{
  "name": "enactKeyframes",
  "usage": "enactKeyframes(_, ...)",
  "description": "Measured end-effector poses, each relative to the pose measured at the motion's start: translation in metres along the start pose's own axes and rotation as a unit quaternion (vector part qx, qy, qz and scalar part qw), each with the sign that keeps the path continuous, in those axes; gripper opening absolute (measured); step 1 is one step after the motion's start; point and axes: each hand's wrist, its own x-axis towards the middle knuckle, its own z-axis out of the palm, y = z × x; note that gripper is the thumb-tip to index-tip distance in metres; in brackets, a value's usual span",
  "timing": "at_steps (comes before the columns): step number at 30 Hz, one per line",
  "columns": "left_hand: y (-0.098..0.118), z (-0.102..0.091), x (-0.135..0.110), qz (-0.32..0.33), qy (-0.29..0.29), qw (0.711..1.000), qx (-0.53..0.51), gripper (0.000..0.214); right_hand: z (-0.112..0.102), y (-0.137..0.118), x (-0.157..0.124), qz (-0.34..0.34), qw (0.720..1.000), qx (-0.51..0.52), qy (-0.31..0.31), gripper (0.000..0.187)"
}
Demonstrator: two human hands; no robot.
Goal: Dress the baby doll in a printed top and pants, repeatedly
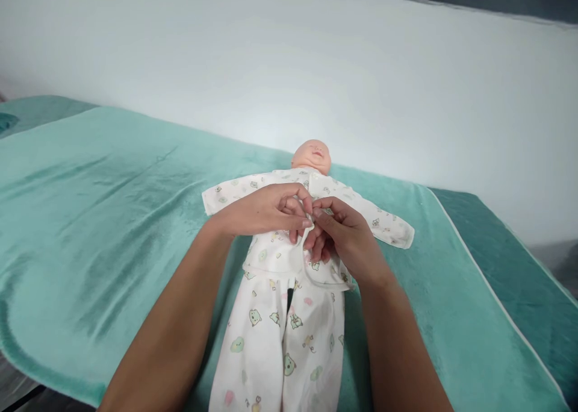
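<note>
Two bare hands, our left hand (280, 210) and our right hand (341, 226), meet over the front of a long-sleeved white cloth jacket with small animal prints (273, 252). Each hand is almost closed, thumb near to bent fingers, and between them we pinch the jacket's raised front edge (304, 254). The jacket is worn by a smooth pink baby doll (311, 156), lying with head beyond our hands. Nearer to us than the hands, we see white printed cloth trousers (266, 340); a turquoise plush blanket (117, 231) spreads at both sides.
</note>
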Motion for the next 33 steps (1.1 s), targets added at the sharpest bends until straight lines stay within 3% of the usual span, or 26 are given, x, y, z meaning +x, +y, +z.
enactKeyframes(11,0.0021,0.0032,0.0009,-0.006,0.026,0.999,0.034,0.021,-0.0009,0.0009,0.0004,0.007,1.000,0.001,-0.010,0.021)
enactKeyframes(33,-0.0043,-0.0028,0.0000,0.007,0.000,1.000,0.017,0.019,0.0018,-0.0007,0.0008,-0.020,1.000,-0.004,0.013,0.015)
